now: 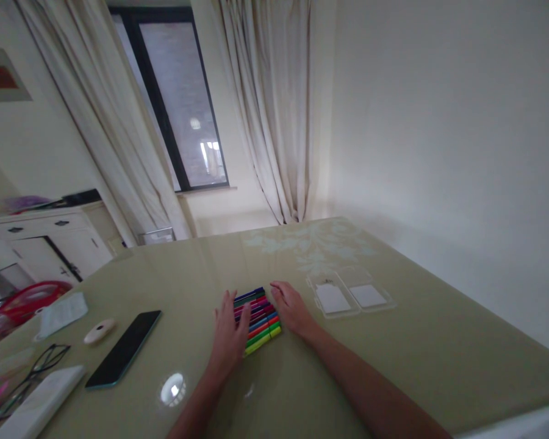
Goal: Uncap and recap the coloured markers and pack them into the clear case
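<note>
Flanking a row of slim multicoloured plastic markers point(263, 323) with left hand point(229, 334) and right hand point(293, 309), both loosely open.

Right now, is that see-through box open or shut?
Open: the see-through box lies flat on the table, its two halves side by side.

Slim, multicoloured, stick-shaped marker pens point(263, 317) are lined up side by side in one flat row on the glossy olive-green tabletop point(297, 390), dark blue placed farthest, purples midway, yellow-green nearest.
</note>
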Motion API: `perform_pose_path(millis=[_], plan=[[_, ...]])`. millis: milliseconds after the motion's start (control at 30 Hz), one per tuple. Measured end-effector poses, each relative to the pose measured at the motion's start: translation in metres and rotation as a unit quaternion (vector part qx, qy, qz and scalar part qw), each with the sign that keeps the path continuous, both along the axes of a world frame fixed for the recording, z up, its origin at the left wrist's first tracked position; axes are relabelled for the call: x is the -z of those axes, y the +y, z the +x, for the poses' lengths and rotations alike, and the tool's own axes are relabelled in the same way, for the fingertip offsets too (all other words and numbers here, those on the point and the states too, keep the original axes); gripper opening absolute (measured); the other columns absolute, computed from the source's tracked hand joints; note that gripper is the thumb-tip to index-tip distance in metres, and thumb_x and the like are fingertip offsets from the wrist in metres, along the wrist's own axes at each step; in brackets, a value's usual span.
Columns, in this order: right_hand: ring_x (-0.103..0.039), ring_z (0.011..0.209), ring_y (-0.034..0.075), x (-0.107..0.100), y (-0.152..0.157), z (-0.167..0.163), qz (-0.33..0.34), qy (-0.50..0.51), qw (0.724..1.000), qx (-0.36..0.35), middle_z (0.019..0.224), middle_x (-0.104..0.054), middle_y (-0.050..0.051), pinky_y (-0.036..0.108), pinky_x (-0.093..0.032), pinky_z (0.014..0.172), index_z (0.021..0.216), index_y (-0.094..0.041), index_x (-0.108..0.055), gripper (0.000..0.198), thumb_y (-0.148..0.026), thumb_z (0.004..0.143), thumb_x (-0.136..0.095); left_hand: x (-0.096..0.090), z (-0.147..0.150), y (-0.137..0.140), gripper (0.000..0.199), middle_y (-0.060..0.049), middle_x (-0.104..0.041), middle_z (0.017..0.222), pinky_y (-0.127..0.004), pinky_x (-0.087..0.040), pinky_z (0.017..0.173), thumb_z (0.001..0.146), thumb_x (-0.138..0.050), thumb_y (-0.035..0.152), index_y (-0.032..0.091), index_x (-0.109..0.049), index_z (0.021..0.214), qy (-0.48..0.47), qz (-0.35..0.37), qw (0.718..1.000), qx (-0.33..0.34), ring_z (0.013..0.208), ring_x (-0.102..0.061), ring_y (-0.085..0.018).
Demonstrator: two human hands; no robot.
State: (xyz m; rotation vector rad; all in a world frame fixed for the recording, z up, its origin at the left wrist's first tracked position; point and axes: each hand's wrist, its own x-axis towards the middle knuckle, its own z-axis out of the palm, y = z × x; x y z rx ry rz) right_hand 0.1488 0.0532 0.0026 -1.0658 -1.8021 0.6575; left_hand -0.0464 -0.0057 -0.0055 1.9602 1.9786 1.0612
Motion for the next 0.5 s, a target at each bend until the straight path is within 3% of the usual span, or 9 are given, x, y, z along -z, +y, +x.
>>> perform_pose_path(millis=[67,167,267,500], plan=[[-0.063,0.119,0.024,-0.001,-0.001,0.001,0.006,0.01,1.0,0.009,0.124,-0.07,0.013,0.04,-0.047,0.107,0.125,-0.021,-0.065,0.037,-0.039,0.106,-0.04,0.0,0.015,-0.013,0.066,-0.021,-0.035,0.165,-0.065,-0.021,0.125,0.103,-0.038,0.053,0.013,-0.038,0.156,0.049,0.019,0.999,-0.002,0.155,-0.029,-0.037],[-0.063,0.12,0.024,-0.004,-0.002,0.002,0.019,0.029,0.999,0.023,0.124,-0.069,0.012,0.041,-0.046,0.109,0.124,-0.022,-0.066,0.036,-0.039,0.107,-0.038,0.004,0.041,-0.028,0.083,-0.019,-0.032,0.167,-0.061,-0.014,0.128,0.095,-0.049,0.065,0.013,-0.038,0.158,0.154,0.025,0.986,0.05,0.157,-0.021,-0.037],[-0.063,0.12,0.023,-0.008,-0.003,0.003,0.028,0.053,0.998,0.035,0.124,-0.069,0.012,0.042,-0.046,0.11,0.124,-0.021,-0.066,0.038,-0.04,0.107,-0.038,0.006,0.052,-0.027,0.092,-0.02,-0.034,0.166,-0.062,-0.011,0.128,0.091,-0.051,0.072,0.012,-0.038,0.159,0.198,0.012,0.979,0.053,0.157,-0.019,-0.039],[-0.062,0.121,0.023,-0.027,-0.003,0.015,0.05,0.103,0.991,0.063,0.125,-0.069,0.011,0.039,-0.045,0.11,0.121,-0.023,-0.068,0.04,-0.048,0.106,-0.042,-0.002,0.04,-0.003,0.098,-0.023,-0.038,0.163,-0.061,-0.015,0.127,0.09,-0.042,0.079,0.008,-0.04,0.157,0.21,-0.044,0.975,0.061,0.155,-0.026,-0.041]])
